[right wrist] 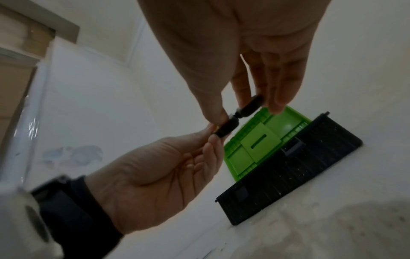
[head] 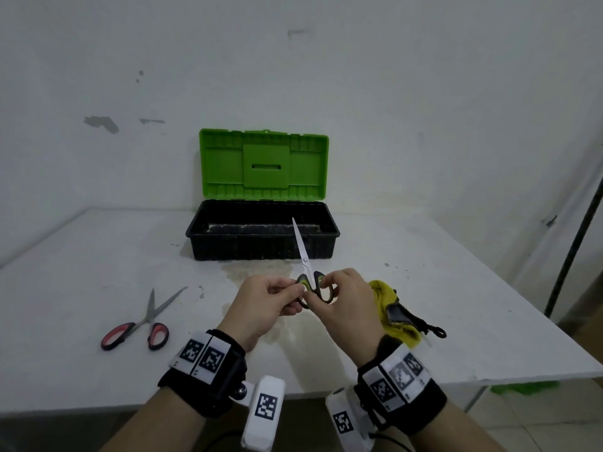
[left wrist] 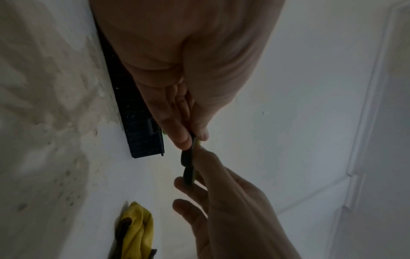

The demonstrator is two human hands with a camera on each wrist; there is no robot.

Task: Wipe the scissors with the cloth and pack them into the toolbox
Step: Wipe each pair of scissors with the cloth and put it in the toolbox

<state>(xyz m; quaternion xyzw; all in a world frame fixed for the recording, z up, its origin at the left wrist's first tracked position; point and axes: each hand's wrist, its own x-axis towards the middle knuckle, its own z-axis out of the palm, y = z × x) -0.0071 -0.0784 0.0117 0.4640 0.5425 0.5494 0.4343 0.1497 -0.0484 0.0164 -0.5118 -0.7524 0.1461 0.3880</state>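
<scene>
Scissors with green-black handles (head: 310, 282), held above the table (head: 456, 305) before the open toolbox (head: 261, 243).
I saw my left hand (head: 264, 305) and right hand (head: 346, 305) each pinching a handle loop, blades closed, pointing toward the toolbox; the yellow cloth (head: 391, 311) lay just right, and red-handled scissors (head: 140, 324) well left.

Green-and-black-handled scissors (head: 310, 282), blades closed and pointing away, are held above the table by their handle loops. The crumpled yellow cloth (head: 391, 308) lies just right of the grip; the open toolbox (head: 261, 236), green lid upright, sits beyond it.
</scene>
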